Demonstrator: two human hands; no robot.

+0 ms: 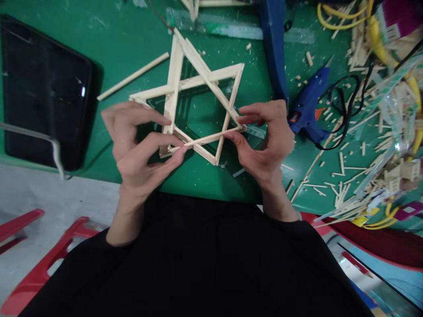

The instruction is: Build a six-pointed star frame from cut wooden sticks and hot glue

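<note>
A six-pointed star frame [198, 80] made of pale wooden sticks stands above the green table, between my hands. My left hand [139, 147] pinches the near left corner of the star, with thumb and fingers on a thin stick [208, 138] along its near side. At the other end of that stick, my right hand [266, 136] grips the near right corner between thumb and fingers. A loose wooden stick [133, 76] lies to the left of the star.
Left on the green table [115, 35] is a black tablet-like device [46, 88]. A blue glue gun [310, 105] with a black cord lies right of my right hand, near scattered stick pieces [343, 193]. Red stools [49, 259] stand below left.
</note>
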